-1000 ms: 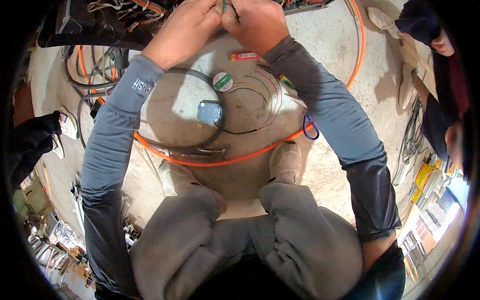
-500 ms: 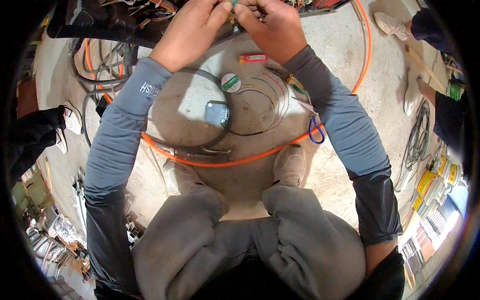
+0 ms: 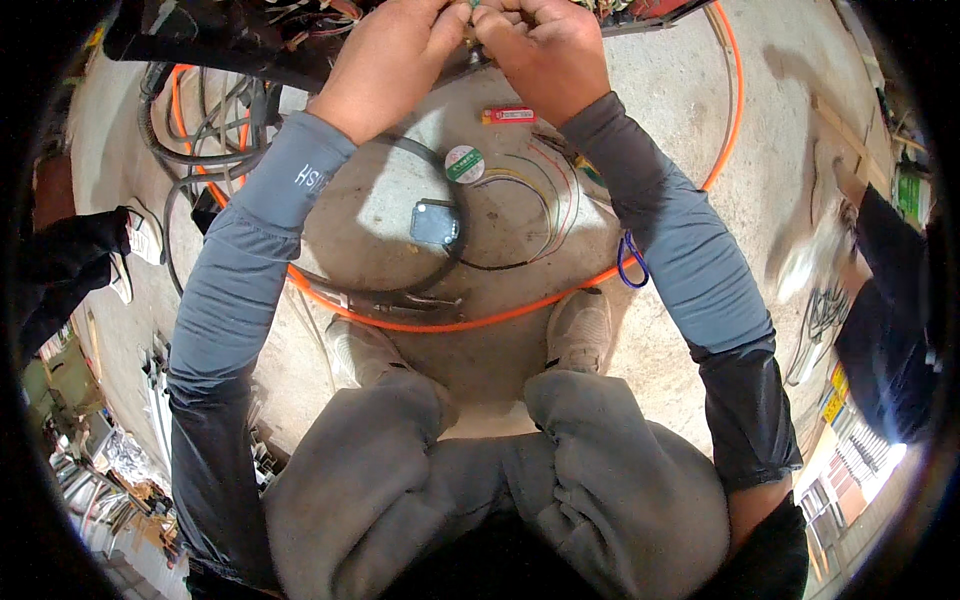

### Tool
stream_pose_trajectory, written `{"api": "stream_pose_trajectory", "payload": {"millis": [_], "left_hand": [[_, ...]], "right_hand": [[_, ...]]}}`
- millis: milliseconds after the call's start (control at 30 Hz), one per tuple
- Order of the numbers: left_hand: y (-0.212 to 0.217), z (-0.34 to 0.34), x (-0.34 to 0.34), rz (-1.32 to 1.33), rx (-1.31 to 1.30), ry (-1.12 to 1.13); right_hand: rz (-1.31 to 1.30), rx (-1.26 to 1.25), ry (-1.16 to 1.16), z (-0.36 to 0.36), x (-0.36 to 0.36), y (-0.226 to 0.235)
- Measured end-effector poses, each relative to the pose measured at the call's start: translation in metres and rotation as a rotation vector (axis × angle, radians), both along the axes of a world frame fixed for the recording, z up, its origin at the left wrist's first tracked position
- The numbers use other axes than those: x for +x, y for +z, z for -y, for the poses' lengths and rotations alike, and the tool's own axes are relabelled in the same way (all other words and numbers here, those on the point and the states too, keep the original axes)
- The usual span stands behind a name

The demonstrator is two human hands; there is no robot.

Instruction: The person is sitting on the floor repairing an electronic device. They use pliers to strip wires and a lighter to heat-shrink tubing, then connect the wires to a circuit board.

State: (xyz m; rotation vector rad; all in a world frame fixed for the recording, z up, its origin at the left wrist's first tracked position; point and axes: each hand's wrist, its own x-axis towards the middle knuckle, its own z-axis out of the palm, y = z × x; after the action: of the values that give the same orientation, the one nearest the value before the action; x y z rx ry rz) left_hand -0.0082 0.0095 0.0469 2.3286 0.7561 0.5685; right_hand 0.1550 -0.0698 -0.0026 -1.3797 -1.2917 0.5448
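Green shows as a small piece at 12 o'clock, near the upper edge of the view, between the left hand and the right hand. Thumbs and fingers of both appear pinched together on it; its far end is cut off, so its full shape cannot be told. It sits by the lower edge of a dark housing with loose wiring, reaching from 10 to 1 o'clock.

Over the last half second the hands have barely shifted, so the close fingertip work looks unbroken. What has changed is at 3 o'clock: a co-worker's shoe is now blurred in motion, well apart from the hands and seemingly no hindrance.

Untouched on the floor lie a tape roll toward 12 o'clock, a blue-grey box at 11 and a blue looped handle between 2 and 3.
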Motion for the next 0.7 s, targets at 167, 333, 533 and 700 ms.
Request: {"api": "stream_pose_trajectory", "payload": {"millis": [167, 333, 533, 700], "left_hand": [[-0.005, -0.008, -0.001, 0.001, 0.017, -0.055], [-0.005, -0.009, 0.001, -0.051, -0.047, 0.000], [-0.028, -0.025, -0.004, -0.025, -0.004, -0.147], [-0.027, -0.029, -0.007, 0.006, -0.135, -0.200]], "right_hand": [[0.145, 0.054, -0.076, -0.001, -0.004, -0.001], [0.255, 0.140, -0.176, -0.010, -0.007, -0.011], [0.475, 0.358, -0.132, -0.017, 0.003, -0.011], [0.593, 0.418, -0.096, -0.025, 0.020, -0.016]]}}
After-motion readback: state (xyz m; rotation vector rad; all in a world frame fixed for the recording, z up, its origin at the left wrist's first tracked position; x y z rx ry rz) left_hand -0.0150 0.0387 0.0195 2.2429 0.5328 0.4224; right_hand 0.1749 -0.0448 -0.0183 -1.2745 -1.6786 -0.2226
